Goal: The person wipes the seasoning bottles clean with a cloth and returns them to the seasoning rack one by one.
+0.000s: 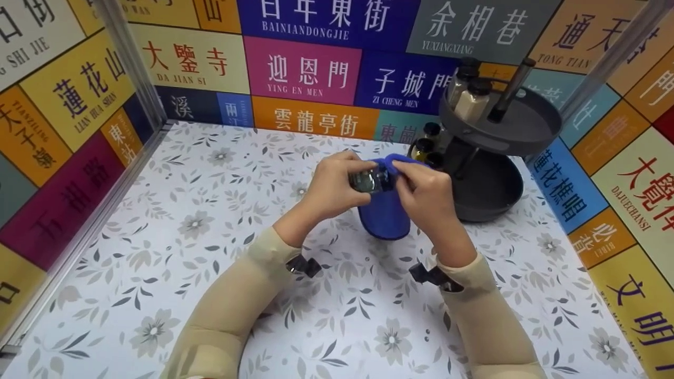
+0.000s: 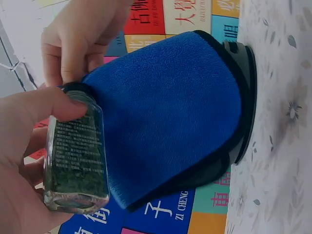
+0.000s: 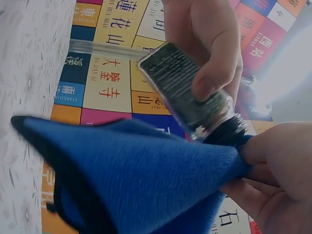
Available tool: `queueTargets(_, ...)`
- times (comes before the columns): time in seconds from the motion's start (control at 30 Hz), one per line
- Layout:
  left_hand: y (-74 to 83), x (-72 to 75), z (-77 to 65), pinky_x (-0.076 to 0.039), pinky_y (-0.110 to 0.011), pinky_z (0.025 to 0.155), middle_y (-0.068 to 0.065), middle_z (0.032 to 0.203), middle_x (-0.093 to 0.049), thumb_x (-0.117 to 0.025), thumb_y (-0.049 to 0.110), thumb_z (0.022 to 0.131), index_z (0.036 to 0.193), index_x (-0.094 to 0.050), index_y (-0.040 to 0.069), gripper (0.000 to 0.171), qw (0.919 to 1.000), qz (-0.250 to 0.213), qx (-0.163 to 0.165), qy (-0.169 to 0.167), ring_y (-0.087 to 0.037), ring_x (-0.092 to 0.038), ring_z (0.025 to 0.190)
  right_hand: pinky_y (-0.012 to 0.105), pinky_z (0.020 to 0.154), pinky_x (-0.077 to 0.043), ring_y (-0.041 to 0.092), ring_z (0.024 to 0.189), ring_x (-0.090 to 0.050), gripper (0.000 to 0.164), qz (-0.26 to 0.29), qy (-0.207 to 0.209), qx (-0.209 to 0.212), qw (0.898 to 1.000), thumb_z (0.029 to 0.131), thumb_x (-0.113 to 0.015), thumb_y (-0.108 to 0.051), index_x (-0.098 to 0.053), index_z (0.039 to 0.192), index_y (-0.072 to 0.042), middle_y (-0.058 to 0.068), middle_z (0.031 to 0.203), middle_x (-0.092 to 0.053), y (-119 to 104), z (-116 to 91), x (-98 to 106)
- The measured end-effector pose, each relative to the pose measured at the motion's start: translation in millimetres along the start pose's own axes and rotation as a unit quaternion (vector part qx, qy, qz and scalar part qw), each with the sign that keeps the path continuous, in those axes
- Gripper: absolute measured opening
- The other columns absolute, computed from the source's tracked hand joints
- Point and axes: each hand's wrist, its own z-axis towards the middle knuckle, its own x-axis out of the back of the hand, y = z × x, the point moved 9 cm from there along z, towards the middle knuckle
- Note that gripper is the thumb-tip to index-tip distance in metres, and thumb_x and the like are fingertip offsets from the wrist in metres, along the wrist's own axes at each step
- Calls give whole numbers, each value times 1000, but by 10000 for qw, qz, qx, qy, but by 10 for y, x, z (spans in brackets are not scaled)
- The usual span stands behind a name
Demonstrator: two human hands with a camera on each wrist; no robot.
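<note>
My left hand (image 1: 337, 184) grips a small glass spice jar (image 2: 78, 161) with a printed label, dark green flakes inside and a black cap (image 3: 226, 129). The jar is tilted on its side above the table, its cap toward my right hand (image 1: 429, 192). Between thumb and fingers, my right hand pinches a blue cloth (image 2: 170, 107) with a dark edge, right at the jar's cap. Most of the cloth hangs down below both hands, as the head view shows. In the right wrist view the cloth's fold covers part of the cap.
A dark two-tier round rack (image 1: 489, 195) stands at the back right. Its upper tray bears jars with black caps, one a pale-filled jar (image 1: 472, 100). More small jars (image 1: 421, 149) sit on the lower tier, behind my right hand. Sign-patterned panels (image 1: 303, 71) enclose the flower-patterned table (image 1: 158, 252).
</note>
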Motion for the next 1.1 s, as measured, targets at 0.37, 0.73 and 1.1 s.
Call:
queueTargets(0.37,-97,94,2,-61,-32,80,-4,105,-75,-84,11,72,125,-81,15,53,9917,-1204,263,365,-16,-67,93,34,57,-49,22,59,-58,22,132,130,-188,9997,92,-69,4,-81,110,2,16,80,-74,-3,3,72)
queueTargets(0.73,-128,114,-26,-60,-33,81,-5,108,-74,-86,13,77,129,-79,15,52,9954,-475,494,670,-19,-68,95,45,67,-64,32,76,-77,22,-489,-148,348,9981,90,-72,3,-80,110,6,22,94,-80,-250,-17,17)
queueTargets(1.1,60,-34,-47,-54,-40,85,-4,104,-71,-90,11,77,129,-79,17,54,9961,800,-122,348,-24,-64,99,48,75,-65,35,86,-80,21,-449,171,238,9986,90,-71,5,-81,109,5,22,98,-81,-214,-21,31)
